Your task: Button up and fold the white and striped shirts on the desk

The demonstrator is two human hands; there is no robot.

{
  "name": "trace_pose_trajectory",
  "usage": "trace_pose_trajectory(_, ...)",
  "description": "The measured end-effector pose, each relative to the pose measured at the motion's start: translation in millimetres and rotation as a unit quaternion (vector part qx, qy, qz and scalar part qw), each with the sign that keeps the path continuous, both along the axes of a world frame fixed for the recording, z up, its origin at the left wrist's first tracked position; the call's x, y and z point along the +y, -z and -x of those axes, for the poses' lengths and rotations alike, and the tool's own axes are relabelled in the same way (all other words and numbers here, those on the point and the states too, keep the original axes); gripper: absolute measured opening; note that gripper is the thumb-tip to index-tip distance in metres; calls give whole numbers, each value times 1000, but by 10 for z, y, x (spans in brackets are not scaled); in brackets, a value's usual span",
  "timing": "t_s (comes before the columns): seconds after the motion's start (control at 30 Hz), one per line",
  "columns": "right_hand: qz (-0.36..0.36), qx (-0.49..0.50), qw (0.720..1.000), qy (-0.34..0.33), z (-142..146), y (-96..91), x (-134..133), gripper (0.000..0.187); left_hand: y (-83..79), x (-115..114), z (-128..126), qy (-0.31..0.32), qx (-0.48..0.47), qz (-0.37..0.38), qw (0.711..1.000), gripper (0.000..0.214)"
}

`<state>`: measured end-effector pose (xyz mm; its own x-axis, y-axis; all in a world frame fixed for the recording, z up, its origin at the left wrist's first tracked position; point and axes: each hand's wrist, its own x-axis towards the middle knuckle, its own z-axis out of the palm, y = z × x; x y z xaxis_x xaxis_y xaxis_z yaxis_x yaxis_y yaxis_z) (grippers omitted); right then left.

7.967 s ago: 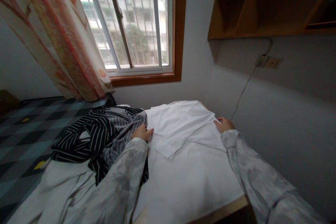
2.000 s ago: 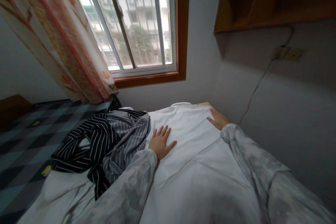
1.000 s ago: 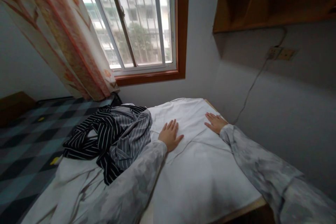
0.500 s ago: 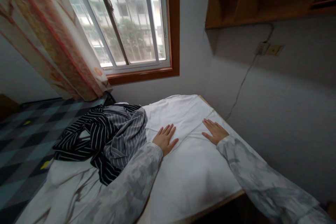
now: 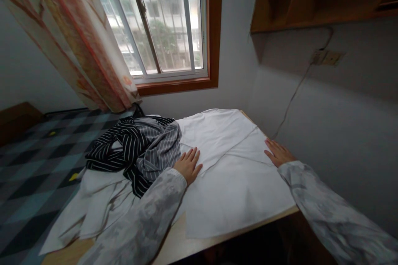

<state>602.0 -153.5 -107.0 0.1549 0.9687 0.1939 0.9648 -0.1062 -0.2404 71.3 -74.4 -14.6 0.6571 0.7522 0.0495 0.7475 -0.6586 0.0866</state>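
A white cloth garment (image 5: 236, 178) lies spread over a wooden table (image 5: 177, 236), with a fold line crossing it. My left hand (image 5: 188, 166) rests flat near its left side, fingers stretched out. At the right edge of the white garment, my right hand (image 5: 279, 152) lies with fingers extended and close together, palm down. Just left of my left hand is a crumpled black and grey striped garment (image 5: 137, 149). Under and in front of that pile spreads another white cloth (image 5: 102, 198) with brownish lines. Neither hand grips anything.
A checked bed (image 5: 37, 174) stands to the left, below a floral curtain (image 5: 81, 41). The window (image 5: 168, 20) is behind the table. On the right wall hang a wooden shelf (image 5: 298, 8) and a socket (image 5: 328, 57) with a cable (image 5: 292, 99) running down.
My right hand has slid outward to the right edge of the white garment. My left hand has shifted slightly left over the cloth. The hands are farther apart, and the camera view has shifted.
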Motion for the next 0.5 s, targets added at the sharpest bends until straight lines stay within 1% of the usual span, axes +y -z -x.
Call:
trace_pose_trajectory(0.07, -15, 27, 999, -7, 1, -21, 14, 69, -115, -88, 69, -3, -14, 15, 1000, 61)
trace_pose_trajectory(0.13, -52, 61, 996, -28, -2, -46, 36, 63, -228, -151, 96, -34, -40, 20, 998, 58)
trace_pose_trajectory(0.23, -107, 113, 987, -43, -13, -70, 82, 50, -345, -169, 54, -124, -62, 28, 990, 55)
trace_pose_trajectory(0.33, -133, 163, 977, -40, -14, -70, 122, 45, -377, -78, -21, -203, -56, 74, 975, 51)
trace_pose_trajectory(0.4, -145, 180, 972, -41, 6, -64, 126, 45, -369, 20, -47, -217, -64, 129, 966, 43)
trace_pose_trajectory(0.43, -150, 179, 971, -41, 23, -60, 119, 44, -363, 69, -49, -211, -81, 157, 961, 37)
trace_pose_trajectory(0.5, -157, 163, 973, -43, 71, -58, 90, 42, -358, 142, -38, -188, -145, 208, 949, 29)
